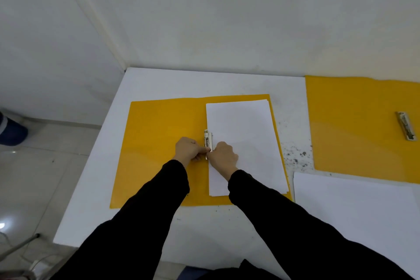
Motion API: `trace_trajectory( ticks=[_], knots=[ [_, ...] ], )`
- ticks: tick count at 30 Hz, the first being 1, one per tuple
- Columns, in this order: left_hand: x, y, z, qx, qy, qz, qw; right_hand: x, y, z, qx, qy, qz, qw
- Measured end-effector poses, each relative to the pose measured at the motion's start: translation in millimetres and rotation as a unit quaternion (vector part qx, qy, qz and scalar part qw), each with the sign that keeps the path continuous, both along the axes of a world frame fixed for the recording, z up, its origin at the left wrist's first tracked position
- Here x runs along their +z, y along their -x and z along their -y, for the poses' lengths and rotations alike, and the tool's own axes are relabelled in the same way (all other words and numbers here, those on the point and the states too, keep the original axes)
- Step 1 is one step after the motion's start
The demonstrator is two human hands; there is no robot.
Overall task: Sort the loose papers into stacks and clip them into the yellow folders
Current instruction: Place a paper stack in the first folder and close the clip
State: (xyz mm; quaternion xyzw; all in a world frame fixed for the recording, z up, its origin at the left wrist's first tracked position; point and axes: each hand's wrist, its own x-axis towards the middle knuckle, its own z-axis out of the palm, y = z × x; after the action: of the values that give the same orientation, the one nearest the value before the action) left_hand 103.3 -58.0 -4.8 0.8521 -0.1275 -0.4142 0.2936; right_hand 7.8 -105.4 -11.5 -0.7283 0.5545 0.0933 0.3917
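An open yellow folder (156,143) lies flat in the middle of the white table. A stack of white papers (245,134) rests on its right half, with the left edge under the metal clip (208,140) at the folder's spine. My left hand (189,150) pinches the near end of the clip from the left. My right hand (223,157) presses on the same end from the right, resting on the papers. A second open yellow folder (354,125) with its own metal clip (406,128) lies at the far right.
More loose white papers (354,209) lie at the near right, overlapping the second folder's front edge. Dark specks mark the table (145,79) between the folders. The table stands in a wall corner; its left edge drops to a tiled floor.
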Motion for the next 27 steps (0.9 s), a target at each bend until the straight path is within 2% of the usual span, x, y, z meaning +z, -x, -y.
trace_trajectory(
  ticks=[7,20,23,27],
  knots=[
    [-5,-3,2,0.003,0.008,-0.01,1.0,-4,-1,-3,0.03,0.012,-0.029,0.999],
    [-3,-9,-11,-0.047,0.05,-0.064,0.996,-7,5,-3,0.054,0.011,-0.004,0.998],
    [-5,-6,-18,-0.049,0.061,-0.009,0.997,-7,5,-3,0.059,0.013,-0.004,0.998],
    [-13,-15,-48,-0.049,0.056,0.155,0.985,-9,5,-3,0.058,0.01,0.015,0.998]
  ],
)
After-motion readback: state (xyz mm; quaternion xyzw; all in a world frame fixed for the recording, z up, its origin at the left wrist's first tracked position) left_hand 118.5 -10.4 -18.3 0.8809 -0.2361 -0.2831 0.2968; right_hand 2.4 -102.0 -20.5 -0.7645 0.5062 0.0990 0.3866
